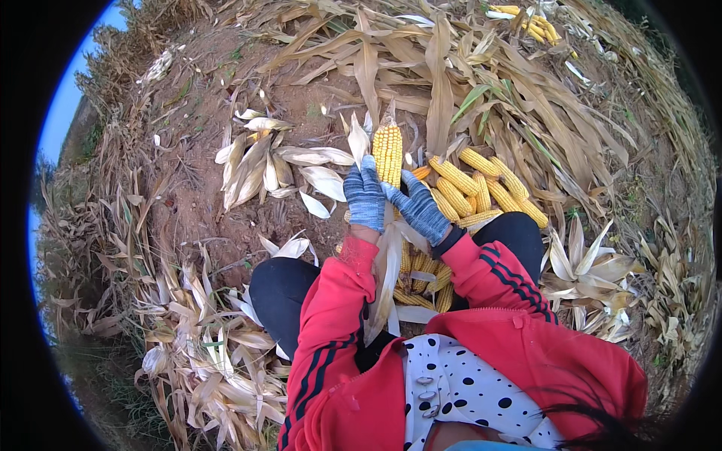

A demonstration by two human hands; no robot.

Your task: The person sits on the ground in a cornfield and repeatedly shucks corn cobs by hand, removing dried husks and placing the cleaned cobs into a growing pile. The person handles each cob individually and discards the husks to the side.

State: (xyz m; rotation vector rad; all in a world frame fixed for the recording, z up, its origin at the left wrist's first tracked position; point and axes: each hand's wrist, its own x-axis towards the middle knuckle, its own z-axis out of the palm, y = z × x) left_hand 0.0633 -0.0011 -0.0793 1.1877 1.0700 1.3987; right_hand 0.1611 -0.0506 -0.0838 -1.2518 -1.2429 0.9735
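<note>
Both my hands wear grey-blue knitted gloves. An ear of yellow corn (387, 155) stands tip-up between them, its kernels bare. My left hand (365, 194) grips its left side, where a pale husk leaf (357, 141) sticks up beside the fingers. On the lower right, my right hand (420, 206) holds the ear, with the thumb across its front. Peeled husk leaves (389, 265) hang below the hands. Bare corn ears (454, 194) lie piled just right of my right hand, and more corn ears (417, 270) lie between my legs.
Long dry corn leaves (440, 73) cover the ground ahead. Husks (254, 163) lie at left on reddish soil (192, 208), with a larger heap of husks (220, 361) beside my left leg. Open husks (581, 259) lie by my right knee. Another group of corn ears (538, 28) is farther off.
</note>
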